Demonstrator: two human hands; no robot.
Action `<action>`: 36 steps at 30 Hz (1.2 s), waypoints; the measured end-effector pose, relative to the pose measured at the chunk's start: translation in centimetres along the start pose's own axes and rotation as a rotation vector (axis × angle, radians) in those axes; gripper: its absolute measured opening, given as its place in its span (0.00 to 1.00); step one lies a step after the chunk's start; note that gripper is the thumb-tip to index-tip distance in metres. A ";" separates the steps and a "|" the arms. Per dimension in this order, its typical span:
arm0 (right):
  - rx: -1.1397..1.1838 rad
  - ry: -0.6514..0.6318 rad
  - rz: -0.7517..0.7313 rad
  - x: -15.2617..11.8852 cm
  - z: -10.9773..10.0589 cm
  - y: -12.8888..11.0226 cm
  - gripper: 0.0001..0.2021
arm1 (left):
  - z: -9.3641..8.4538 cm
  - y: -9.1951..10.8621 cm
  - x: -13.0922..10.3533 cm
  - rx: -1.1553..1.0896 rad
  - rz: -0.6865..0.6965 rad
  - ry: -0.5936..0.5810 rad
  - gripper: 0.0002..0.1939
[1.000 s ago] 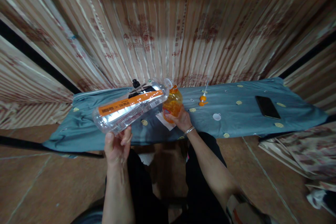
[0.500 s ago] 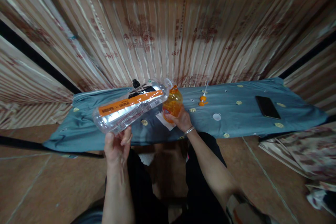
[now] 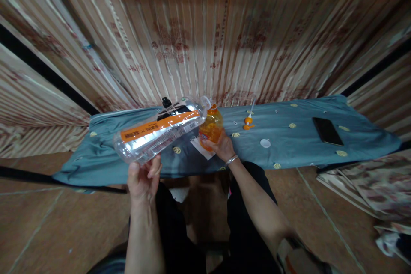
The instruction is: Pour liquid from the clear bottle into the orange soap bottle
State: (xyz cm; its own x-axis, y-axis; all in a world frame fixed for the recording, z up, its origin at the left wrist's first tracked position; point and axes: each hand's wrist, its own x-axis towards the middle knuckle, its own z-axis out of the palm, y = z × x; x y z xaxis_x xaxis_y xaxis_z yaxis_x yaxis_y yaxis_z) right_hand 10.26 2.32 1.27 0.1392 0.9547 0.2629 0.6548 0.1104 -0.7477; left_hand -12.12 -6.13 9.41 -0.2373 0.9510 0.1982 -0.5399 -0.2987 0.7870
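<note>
My left hand [image 3: 144, 177] is closed on the underside of a large clear plastic bottle [image 3: 160, 126] with an orange, silver and black label. The bottle is tilted, nearly lying, its open mouth pointing right at the neck of an orange bottle [image 3: 211, 128]. Whether the two mouths touch I cannot tell. Fingers of my right hand [image 3: 222, 145] wrap round the orange bottle, which stands upright on a white paper piece [image 3: 203, 149]. To the right lies an orange pump head [image 3: 247, 123] with a clear tube.
A blue-green cloth [image 3: 289, 150] covers the narrow table. On it are a white round disc [image 3: 265, 143] and a black phone [image 3: 327, 131] at the right. A small black object [image 3: 166, 102] sits behind the clear bottle. A pleated curtain [image 3: 199, 30] hangs along the back.
</note>
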 end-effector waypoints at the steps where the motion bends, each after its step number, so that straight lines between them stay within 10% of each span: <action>1: 0.005 -0.002 0.003 0.0 -0.1 -0.1 0.33 | 0.0 0.0 0.0 0.003 -0.001 0.002 0.28; 36: 0.004 -0.021 0.031 0.0 -0.2 -0.2 0.34 | -0.1 -0.1 0.0 -0.030 0.006 -0.014 0.27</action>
State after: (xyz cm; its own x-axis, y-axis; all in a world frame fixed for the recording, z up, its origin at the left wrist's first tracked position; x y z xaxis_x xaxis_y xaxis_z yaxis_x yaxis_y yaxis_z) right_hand 10.24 2.29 1.56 0.1434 0.9634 0.2265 0.6476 0.0818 -0.7576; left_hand -12.19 -6.10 9.25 -0.2294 0.9502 0.2109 -0.5625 -0.3063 0.7680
